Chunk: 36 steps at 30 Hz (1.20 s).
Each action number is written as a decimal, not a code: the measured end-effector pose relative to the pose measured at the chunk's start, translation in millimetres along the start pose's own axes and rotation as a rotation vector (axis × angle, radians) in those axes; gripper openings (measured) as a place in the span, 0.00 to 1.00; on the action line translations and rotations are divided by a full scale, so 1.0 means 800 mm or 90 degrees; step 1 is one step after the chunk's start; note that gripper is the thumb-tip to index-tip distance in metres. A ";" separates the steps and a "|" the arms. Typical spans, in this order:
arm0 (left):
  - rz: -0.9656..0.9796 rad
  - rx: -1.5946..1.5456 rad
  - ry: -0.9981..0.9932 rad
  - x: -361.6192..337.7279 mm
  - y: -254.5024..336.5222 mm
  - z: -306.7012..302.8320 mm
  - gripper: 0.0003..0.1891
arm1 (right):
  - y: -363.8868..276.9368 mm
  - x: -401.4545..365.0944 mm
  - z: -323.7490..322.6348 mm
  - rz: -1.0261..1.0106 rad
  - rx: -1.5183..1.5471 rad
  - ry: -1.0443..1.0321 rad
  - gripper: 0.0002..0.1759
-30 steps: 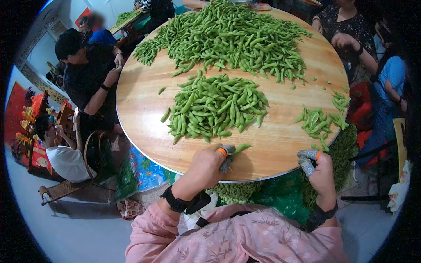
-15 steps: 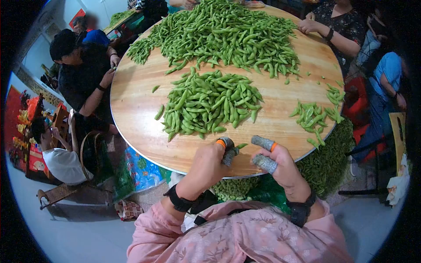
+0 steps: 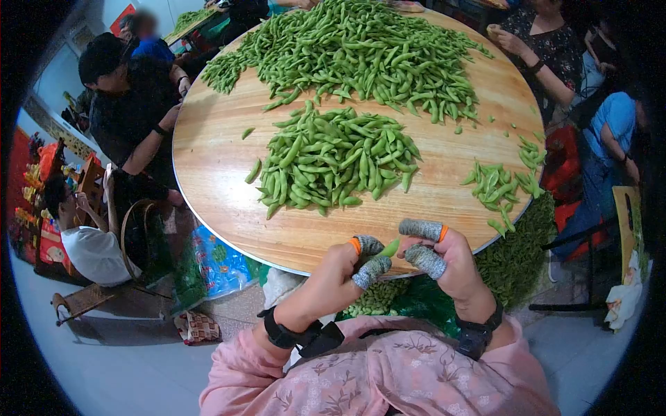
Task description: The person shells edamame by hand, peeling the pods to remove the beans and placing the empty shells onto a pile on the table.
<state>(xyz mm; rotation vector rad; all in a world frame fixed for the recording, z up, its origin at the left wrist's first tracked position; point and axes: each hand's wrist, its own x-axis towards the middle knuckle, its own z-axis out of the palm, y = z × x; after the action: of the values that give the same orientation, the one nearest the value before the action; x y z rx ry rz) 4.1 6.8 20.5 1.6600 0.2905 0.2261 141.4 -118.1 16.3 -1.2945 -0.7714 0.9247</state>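
Note:
Between the thumb and index finger of my left hand, an edamame pod is pinched, its tip pointing up and right. My right hand faces it just to the right, thumb and index finger apart with nothing visible between them. Grey knitted covers with orange bands sit on the thumbs and index fingers. Beyond my hands, a small heap of edamame pods lies on the round wooden table. Loose pods and husks are scattered at the table's right side.
A larger pile of pods covers the far part of the table. Below the near edge is a container of shelled beans; a mass of green husks lies at right. Other people sit around, and a wooden stool stands left.
My left hand has turned and moved slightly down, bringing the pod upright toward my right hand. My right hand has shifted a little. The person at upper right has raised a hand.

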 end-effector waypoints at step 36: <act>0.124 0.494 0.106 -0.007 0.001 0.013 0.07 | 0.007 0.001 0.009 0.111 0.007 -0.052 0.06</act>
<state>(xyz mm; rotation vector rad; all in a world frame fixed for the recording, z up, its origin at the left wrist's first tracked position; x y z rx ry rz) 2.0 -5.1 20.3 2.4485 0.3673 0.4363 135.0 -113.9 11.7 -1.3366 -0.7242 1.1250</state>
